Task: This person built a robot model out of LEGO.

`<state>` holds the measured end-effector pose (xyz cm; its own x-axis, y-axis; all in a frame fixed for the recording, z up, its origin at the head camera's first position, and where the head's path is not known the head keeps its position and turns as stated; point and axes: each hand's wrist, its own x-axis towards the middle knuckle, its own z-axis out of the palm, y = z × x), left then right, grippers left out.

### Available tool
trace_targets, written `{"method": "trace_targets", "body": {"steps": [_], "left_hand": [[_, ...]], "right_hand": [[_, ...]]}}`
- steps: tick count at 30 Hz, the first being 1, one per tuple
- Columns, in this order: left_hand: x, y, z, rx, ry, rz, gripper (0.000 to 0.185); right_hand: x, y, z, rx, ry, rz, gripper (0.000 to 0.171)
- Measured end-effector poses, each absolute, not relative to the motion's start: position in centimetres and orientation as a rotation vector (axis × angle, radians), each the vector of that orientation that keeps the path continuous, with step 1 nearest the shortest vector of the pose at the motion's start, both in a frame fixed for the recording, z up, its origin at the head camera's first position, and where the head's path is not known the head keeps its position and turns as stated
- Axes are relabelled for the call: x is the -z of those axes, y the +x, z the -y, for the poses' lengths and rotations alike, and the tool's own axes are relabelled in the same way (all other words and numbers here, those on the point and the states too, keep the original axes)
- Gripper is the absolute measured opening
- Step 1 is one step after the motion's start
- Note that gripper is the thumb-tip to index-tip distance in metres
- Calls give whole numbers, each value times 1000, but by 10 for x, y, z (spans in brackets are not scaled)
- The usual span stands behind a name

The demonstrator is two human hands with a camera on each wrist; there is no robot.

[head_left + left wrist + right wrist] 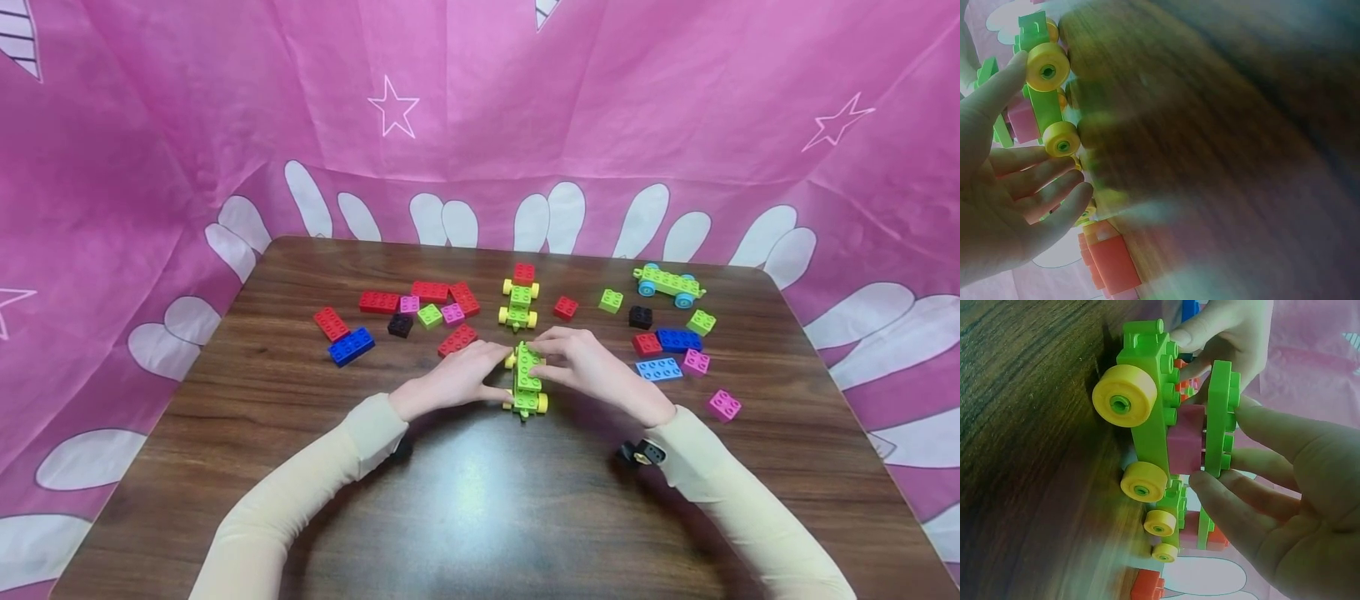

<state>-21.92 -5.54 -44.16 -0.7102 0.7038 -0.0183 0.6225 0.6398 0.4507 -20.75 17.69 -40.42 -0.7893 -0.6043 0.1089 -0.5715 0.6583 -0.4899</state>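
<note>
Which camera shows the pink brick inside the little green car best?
The right wrist view: the pink brick sits sharp between the car's green plates. The left wrist view shows it blurred; in the head view the hands hide it.

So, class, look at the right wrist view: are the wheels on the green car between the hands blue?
No: the green car rolls on yellow wheels, and a pink brick sits under its top green plate.

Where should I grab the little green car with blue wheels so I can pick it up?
Pinch the blue-wheeled car across its long green body, fingers coming down from above between the wheels. It stands alone near the table's far right edge with its studs up, and the wheels would probably roll under your fingers.
</note>
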Motion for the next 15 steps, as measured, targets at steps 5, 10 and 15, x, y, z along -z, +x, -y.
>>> {"method": "trace_targets", "body": {"steps": [5,10,15], "left_hand": [[441,-219,56,-618,1086,-2663,78],[441,-218,56,-626,1078,-2660,78],[440,-218,56,-622,1079,-2665,79]], "right_hand": [[403,-207,-176,771,-1000,-2797,39],[402,-208,-176,787,-1007,-2785,39],[403,-209,-175,813,-1002,-2787,39]]}}
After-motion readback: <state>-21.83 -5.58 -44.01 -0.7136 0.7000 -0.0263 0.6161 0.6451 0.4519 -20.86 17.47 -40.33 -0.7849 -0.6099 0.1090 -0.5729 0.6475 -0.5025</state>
